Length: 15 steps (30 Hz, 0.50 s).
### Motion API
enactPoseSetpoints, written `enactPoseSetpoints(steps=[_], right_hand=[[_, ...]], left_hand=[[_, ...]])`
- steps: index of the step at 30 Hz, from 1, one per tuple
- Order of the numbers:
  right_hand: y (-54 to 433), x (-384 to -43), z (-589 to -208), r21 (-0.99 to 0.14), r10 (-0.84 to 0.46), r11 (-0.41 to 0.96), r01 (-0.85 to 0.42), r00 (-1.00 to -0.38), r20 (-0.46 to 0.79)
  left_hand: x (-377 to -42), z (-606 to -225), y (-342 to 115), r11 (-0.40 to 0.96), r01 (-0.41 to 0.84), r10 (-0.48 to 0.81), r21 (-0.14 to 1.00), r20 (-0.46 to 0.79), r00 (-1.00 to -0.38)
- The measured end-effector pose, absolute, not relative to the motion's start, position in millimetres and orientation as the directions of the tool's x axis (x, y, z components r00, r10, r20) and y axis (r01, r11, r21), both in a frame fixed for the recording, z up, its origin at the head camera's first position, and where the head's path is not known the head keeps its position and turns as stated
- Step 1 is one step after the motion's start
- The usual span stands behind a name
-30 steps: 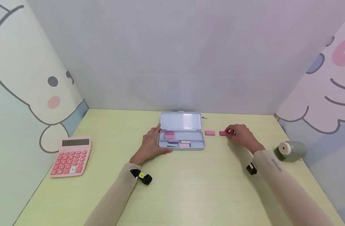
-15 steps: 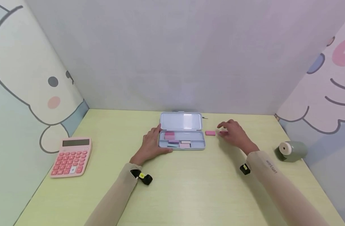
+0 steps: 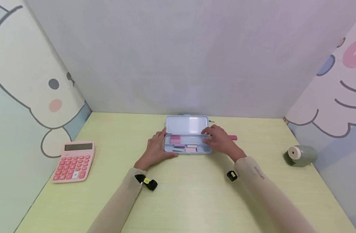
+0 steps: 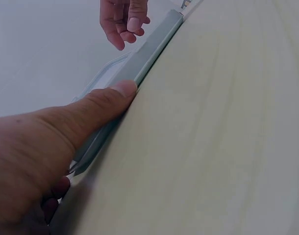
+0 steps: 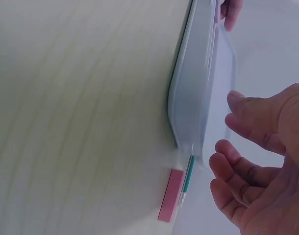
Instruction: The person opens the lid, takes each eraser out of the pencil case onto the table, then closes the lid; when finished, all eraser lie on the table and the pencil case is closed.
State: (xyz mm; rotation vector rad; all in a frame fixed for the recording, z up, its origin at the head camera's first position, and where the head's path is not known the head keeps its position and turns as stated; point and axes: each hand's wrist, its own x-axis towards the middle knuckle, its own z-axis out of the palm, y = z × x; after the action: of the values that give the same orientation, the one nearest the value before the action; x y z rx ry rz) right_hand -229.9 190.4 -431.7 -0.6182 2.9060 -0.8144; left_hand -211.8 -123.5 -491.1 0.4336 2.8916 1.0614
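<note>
The pale blue pencil case [image 3: 195,140] lies with its lid [image 3: 181,125] folded back. Small pink, purple and teal blocks, like erasers [image 3: 191,150], sit in its compartments. My left hand [image 3: 157,147] grips the case's left end, the thumb [image 4: 108,105] pressing along its front side. Over the right end hovers my right hand [image 3: 221,141], its fingers loosely curved with nothing between them in the right wrist view. On the table to the right is a dark pink eraser [image 3: 233,137]. Another pink eraser [image 5: 170,196] lies by the case's end, hidden under the hand in the head view.
A pencil [image 5: 188,174] lies behind the case, its metal tip showing past the lid. Far left stands a pink calculator [image 3: 73,161]. A grey-green pencil sharpener [image 3: 301,156] stands at the right edge. The wall [image 3: 183,64] rises just behind the case.
My right hand has let go of the dark pink eraser and moved left, past the other pink eraser, to over the case's right end. The left hand has stayed in place.
</note>
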Motion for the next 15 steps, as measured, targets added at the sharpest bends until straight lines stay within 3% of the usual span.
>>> enactPoseSetpoints(steps=[15], right_hand=[[123.3, -240.4, -436.5, -0.509, -0.483, 0.745, -0.431, -0.875, 0.033]], left_hand=[[-211.6, -489.2, -123.2, 0.743, 0.24, 0.271, 0.626, 0.046, -0.961]])
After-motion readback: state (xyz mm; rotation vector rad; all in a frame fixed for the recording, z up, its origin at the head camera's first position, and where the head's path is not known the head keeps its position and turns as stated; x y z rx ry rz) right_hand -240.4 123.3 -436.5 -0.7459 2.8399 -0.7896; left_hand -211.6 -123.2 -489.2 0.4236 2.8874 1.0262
